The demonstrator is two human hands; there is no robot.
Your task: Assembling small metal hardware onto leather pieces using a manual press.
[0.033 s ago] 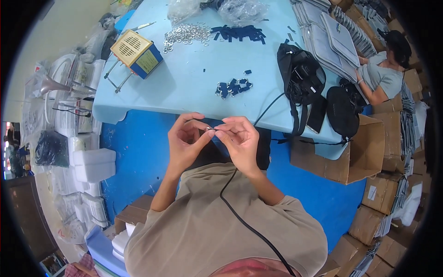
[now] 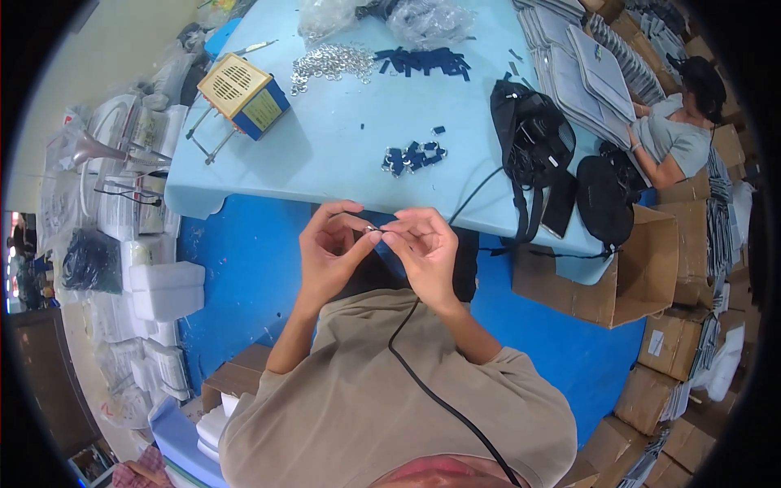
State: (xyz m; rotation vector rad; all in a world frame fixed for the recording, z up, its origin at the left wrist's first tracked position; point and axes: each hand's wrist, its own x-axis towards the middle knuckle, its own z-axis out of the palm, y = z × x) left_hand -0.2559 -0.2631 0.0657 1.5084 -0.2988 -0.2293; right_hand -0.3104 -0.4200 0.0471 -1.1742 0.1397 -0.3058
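Small metal piece point(image 2: 371, 228), one: mostly hidden, pinched between left hand point(image 2: 329, 254) and right hand point(image 2: 429, 250), before near edge of counter point(image 2: 317, 159). Each grip: closed at fingertips on it. Risk: loosened pinch could drop it onto blue floor point(image 2: 236, 260). Metal rings point(image 2: 335, 65), navy strips point(image 2: 423, 61): one heap each, uncountable. Ring-and-strip pieces point(image 2: 396, 161): one cluster, overlapping.

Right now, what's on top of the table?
I see silver rings, dark strips, a yellow-blue box, black bags and plastic bags. Anything under the plastic bags is hidden.
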